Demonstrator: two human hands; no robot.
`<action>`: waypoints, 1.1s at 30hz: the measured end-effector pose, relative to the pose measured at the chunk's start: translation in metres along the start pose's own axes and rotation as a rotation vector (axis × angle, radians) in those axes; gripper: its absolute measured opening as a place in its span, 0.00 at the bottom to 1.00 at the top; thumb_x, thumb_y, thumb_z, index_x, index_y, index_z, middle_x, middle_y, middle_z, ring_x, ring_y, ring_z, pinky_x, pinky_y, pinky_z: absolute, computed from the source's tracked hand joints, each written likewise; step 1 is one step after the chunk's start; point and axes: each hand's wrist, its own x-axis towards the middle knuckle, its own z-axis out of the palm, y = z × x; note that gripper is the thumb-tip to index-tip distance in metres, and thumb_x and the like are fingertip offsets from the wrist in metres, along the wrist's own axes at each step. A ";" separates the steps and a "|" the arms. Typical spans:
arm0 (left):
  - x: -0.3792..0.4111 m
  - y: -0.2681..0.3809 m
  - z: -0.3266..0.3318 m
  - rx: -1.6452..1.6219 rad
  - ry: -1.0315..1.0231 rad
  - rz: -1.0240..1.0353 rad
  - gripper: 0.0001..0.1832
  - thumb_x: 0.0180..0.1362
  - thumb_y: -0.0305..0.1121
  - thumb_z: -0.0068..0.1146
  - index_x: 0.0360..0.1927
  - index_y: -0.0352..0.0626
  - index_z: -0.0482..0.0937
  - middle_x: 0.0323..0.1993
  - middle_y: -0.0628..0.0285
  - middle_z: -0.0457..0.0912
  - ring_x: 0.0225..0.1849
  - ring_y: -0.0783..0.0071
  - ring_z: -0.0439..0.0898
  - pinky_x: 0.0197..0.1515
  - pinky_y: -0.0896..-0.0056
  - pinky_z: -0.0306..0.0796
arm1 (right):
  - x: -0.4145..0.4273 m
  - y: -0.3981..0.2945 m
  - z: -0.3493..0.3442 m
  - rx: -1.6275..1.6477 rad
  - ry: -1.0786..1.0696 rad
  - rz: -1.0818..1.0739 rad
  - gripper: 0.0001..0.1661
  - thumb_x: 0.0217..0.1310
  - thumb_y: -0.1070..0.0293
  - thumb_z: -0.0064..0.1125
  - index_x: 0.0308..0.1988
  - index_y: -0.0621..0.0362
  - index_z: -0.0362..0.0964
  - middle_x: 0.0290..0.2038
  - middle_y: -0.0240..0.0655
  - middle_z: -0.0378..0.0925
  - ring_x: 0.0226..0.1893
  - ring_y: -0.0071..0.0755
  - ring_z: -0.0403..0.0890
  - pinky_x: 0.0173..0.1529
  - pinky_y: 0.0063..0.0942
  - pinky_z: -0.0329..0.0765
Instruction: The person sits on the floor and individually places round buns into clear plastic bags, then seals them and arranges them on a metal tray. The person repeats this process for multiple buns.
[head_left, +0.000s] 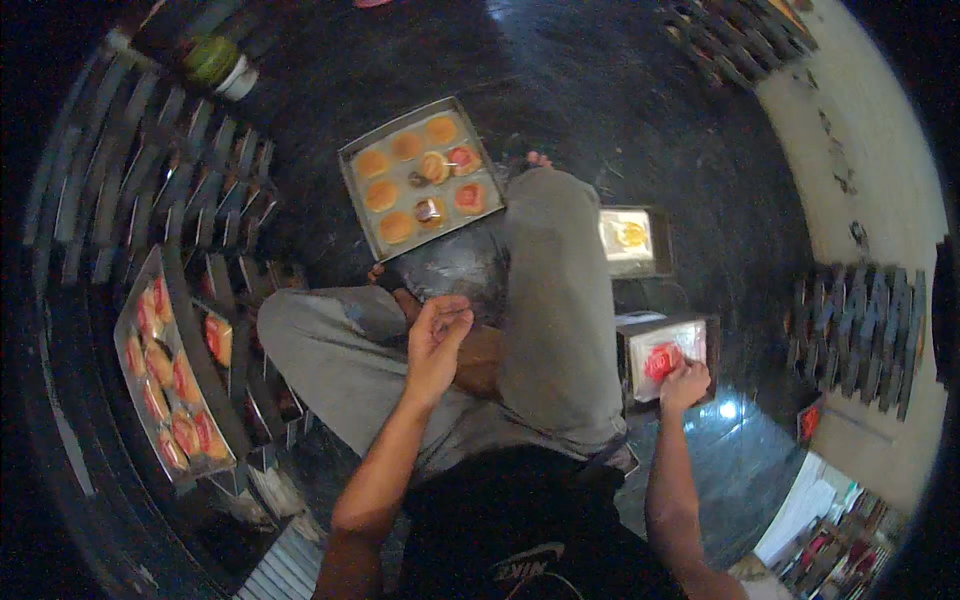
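Note:
My left hand (441, 334) is raised above my crossed legs, its fingers curled loosely with no object visible in them. To the right, my right hand (684, 382) reaches into a box (628, 367) lined with clear plastic, its fingers at a red packet or label (660, 362); whether they grip it cannot be told. Beyond my feet, a square metal tray (420, 245) holds several round golden buns (381, 196). Some carry red pieces (469, 199), and one bears a dark, shiny piece (429, 212).
A second box (660, 241) with yellow pieces lies beside my right knee. On the left, a tilted tray (135, 390) of red-labelled buns rests against stacked dark trays (172, 165). More stacks (862, 330) stand along the right wall. A green and white container (217, 66) is at upper left.

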 end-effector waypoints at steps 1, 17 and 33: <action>-0.002 0.004 0.008 0.038 -0.019 0.005 0.12 0.65 0.29 0.59 0.50 0.38 0.76 0.48 0.62 0.80 0.50 0.74 0.77 0.55 0.72 0.70 | 0.001 0.005 -0.001 0.077 0.097 -0.161 0.12 0.59 0.64 0.59 0.36 0.63 0.78 0.36 0.45 0.79 0.41 0.56 0.76 0.49 0.52 0.70; -0.030 0.077 0.142 0.196 -0.165 0.526 0.23 0.56 0.29 0.67 0.55 0.38 0.75 0.52 0.57 0.79 0.55 0.69 0.77 0.61 0.66 0.69 | 0.045 -0.163 -0.182 1.239 -0.011 -0.115 0.10 0.59 0.75 0.66 0.39 0.61 0.72 0.44 0.39 0.78 0.48 0.32 0.77 0.56 0.31 0.71; 0.044 0.055 -0.050 -0.112 0.378 0.051 0.10 0.67 0.39 0.59 0.33 0.46 0.79 0.23 0.75 0.76 0.19 0.88 0.70 0.19 0.81 0.62 | 0.005 -0.369 -0.177 1.476 -0.763 -0.144 0.30 0.58 0.81 0.66 0.58 0.62 0.64 0.27 0.29 0.78 0.24 0.16 0.77 0.29 0.15 0.71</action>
